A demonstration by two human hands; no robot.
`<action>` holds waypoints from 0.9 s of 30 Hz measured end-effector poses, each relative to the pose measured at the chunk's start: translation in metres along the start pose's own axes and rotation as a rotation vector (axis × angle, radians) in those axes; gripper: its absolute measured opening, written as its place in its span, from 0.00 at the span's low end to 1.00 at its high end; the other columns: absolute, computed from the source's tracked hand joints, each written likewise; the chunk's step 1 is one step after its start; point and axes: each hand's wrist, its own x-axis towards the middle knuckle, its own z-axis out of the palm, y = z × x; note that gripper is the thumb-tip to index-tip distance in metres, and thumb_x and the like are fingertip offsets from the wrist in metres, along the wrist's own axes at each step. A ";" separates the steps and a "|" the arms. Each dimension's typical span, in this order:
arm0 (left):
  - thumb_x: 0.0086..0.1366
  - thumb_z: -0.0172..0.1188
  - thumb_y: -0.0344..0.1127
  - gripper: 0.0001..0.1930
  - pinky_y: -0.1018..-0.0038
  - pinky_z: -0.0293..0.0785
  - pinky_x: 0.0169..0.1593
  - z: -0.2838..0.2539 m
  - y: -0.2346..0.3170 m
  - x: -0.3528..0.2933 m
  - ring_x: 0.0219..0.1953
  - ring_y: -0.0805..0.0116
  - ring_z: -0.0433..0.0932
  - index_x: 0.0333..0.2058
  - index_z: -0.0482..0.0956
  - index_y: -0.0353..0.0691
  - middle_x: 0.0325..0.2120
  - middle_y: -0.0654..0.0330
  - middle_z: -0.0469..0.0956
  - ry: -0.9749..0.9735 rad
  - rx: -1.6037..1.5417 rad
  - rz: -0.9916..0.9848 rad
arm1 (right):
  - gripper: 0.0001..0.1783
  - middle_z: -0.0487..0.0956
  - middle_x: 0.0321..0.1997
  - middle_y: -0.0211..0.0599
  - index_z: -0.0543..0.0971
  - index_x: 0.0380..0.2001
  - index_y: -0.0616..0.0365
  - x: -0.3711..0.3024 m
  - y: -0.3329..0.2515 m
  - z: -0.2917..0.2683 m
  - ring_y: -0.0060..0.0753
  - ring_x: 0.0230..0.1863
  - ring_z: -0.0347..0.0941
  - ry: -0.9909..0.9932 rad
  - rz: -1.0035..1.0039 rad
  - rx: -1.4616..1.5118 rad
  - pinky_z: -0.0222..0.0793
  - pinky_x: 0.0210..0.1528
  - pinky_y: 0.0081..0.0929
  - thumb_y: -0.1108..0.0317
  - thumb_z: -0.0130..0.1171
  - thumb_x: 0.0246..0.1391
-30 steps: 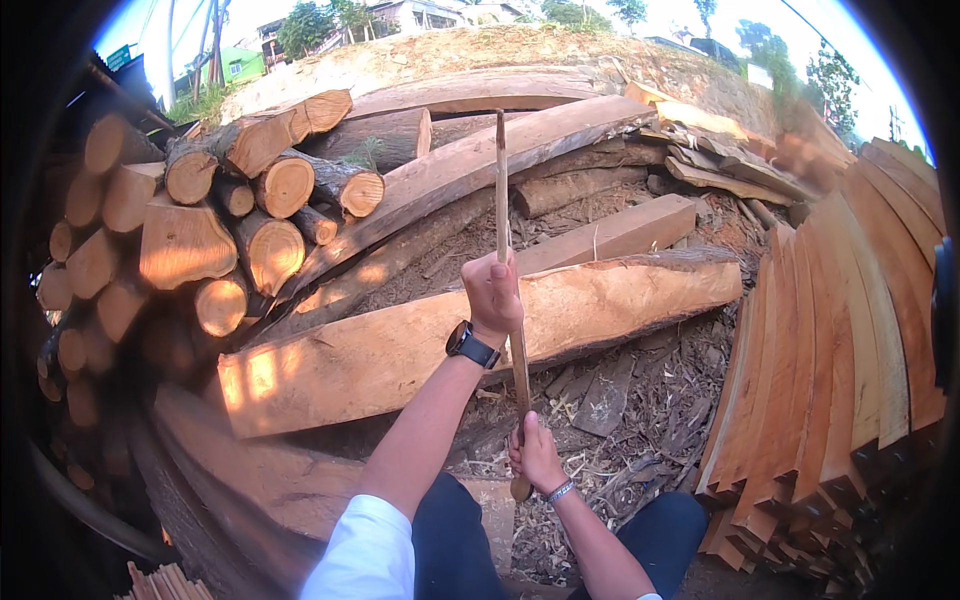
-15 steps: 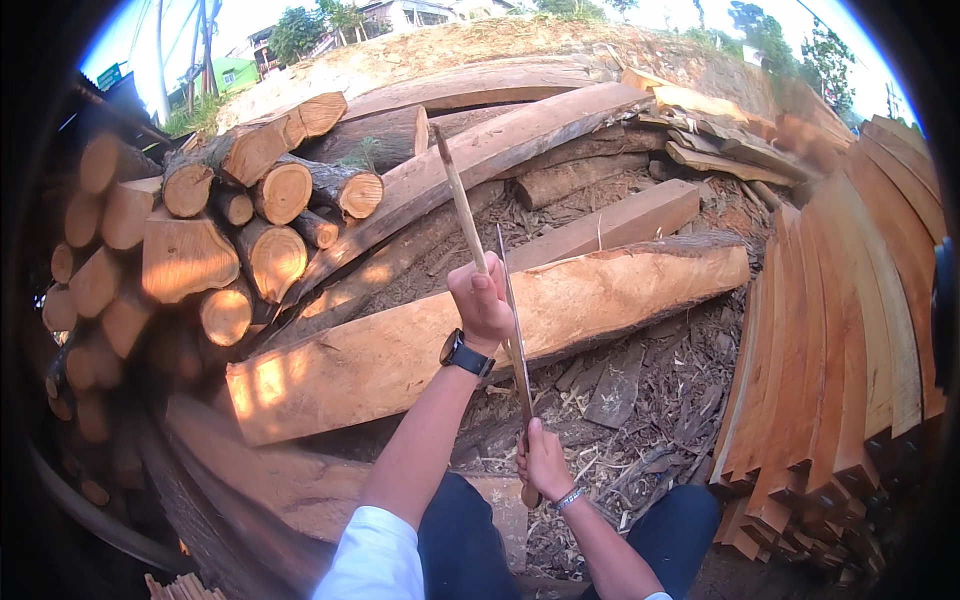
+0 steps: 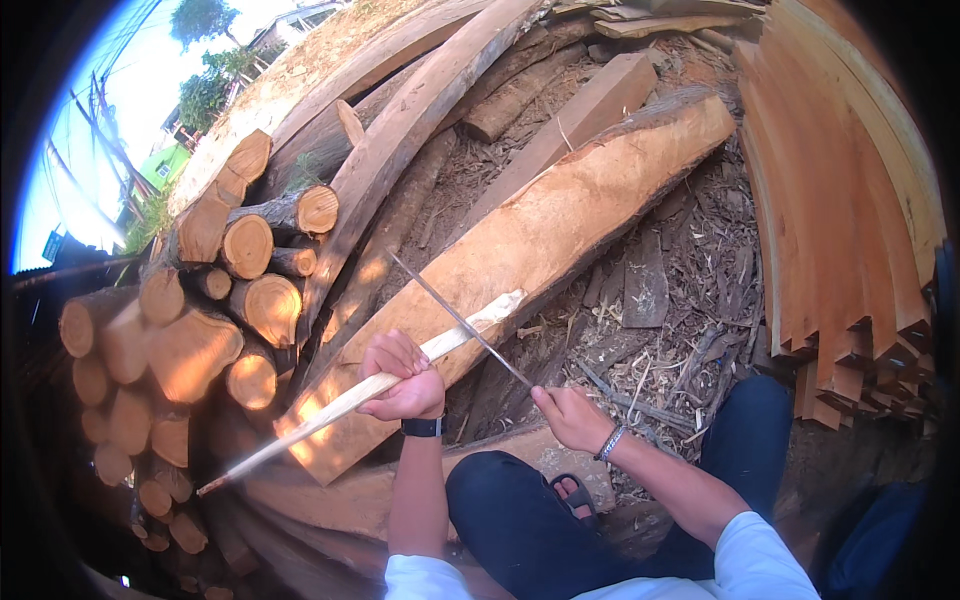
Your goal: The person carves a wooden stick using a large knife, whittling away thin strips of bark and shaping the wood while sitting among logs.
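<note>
In the clenched fingers (image 3: pixel 392 352) of the left hand (image 3: pixel 405 382) lies a pale stick (image 3: pixel 318 418), gripped near its middle. One end slants down to the left of those fingers; the other rises to their right, ending in a rough, lighter tip. To the right of that grip and lower, the right hand (image 3: pixel 578 418) has its fingers curled around the near end of a thin blade (image 3: pixel 440 299); the handle is hidden within them. The blade runs up and leftward from these fingers and crosses the stick between the two hands; whether its edge touches the wood, I cannot tell. Just beyond both sets of fingers, a long slab (image 3: pixel 590 200) with bark along its edge lies at a slant. Left of the left fingers is a pile of cut logs (image 3: pixel 270 308), their round ends facing out. Well to the right of the right fingers, long planks (image 3: pixel 840 190) stand stacked, and nearer them, chips and bark (image 3: pixel 690 340) cover the ground. A dark strap (image 3: pixel 423 428) circles the left wrist, below its fingers.
</note>
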 end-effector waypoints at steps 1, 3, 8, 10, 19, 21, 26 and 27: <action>0.61 0.31 0.76 0.37 0.83 0.47 0.13 -0.002 -0.002 -0.005 0.10 0.78 0.50 0.13 0.54 0.46 0.09 0.67 0.53 0.010 -0.004 0.002 | 0.35 0.75 0.20 0.61 0.75 0.21 0.68 -0.001 -0.005 -0.002 0.63 0.29 0.74 -0.001 -0.002 -0.008 0.67 0.32 0.48 0.46 0.39 0.66; 0.59 0.33 0.78 0.38 0.82 0.48 0.13 0.001 0.001 -0.013 0.10 0.77 0.52 0.14 0.56 0.45 0.10 0.66 0.55 -0.010 -0.010 -0.027 | 0.36 0.74 0.20 0.62 0.75 0.20 0.69 -0.003 -0.005 -0.005 0.63 0.29 0.75 -0.013 0.008 0.033 0.68 0.33 0.49 0.45 0.38 0.66; 0.56 0.35 0.81 0.39 0.82 0.49 0.14 -0.002 0.005 -0.019 0.11 0.76 0.53 0.14 0.56 0.45 0.10 0.65 0.55 -0.069 -0.037 -0.047 | 0.36 0.73 0.18 0.62 0.74 0.19 0.69 0.002 0.004 -0.006 0.65 0.27 0.73 0.029 0.005 0.031 0.67 0.32 0.50 0.45 0.38 0.66; 0.56 0.36 0.80 0.39 0.82 0.50 0.14 0.000 0.007 -0.020 0.11 0.76 0.54 0.14 0.56 0.45 0.10 0.65 0.55 -0.069 -0.036 -0.046 | 0.36 0.73 0.18 0.62 0.74 0.19 0.69 0.000 -0.002 -0.005 0.65 0.27 0.73 0.034 -0.013 0.031 0.66 0.32 0.51 0.46 0.39 0.66; 0.56 0.35 0.81 0.39 0.82 0.49 0.13 0.004 0.007 -0.024 0.11 0.77 0.53 0.14 0.55 0.45 0.10 0.65 0.55 -0.058 -0.003 -0.027 | 0.35 0.73 0.19 0.61 0.74 0.20 0.68 -0.004 0.006 -0.002 0.64 0.28 0.73 0.036 0.032 0.041 0.66 0.33 0.52 0.45 0.39 0.65; 0.57 0.35 0.80 0.39 0.82 0.49 0.13 0.008 0.008 -0.025 0.11 0.77 0.53 0.14 0.55 0.45 0.10 0.65 0.55 -0.061 0.019 -0.037 | 0.36 0.73 0.19 0.61 0.75 0.20 0.68 0.000 0.014 0.001 0.64 0.28 0.74 0.054 0.050 0.040 0.66 0.33 0.51 0.44 0.39 0.65; 0.57 0.35 0.80 0.39 0.82 0.49 0.13 0.004 0.005 -0.025 0.11 0.77 0.53 0.14 0.55 0.45 0.10 0.66 0.54 -0.064 0.000 -0.001 | 0.36 0.73 0.18 0.61 0.75 0.20 0.68 -0.003 0.008 -0.003 0.63 0.27 0.74 0.031 0.056 0.017 0.67 0.33 0.51 0.44 0.39 0.65; 0.57 0.35 0.80 0.39 0.82 0.49 0.14 0.008 0.007 -0.026 0.11 0.77 0.53 0.14 0.55 0.45 0.10 0.66 0.54 -0.066 0.006 0.004 | 0.36 0.73 0.18 0.61 0.75 0.20 0.68 -0.004 0.009 -0.002 0.64 0.27 0.74 0.038 0.048 0.011 0.67 0.33 0.51 0.43 0.39 0.65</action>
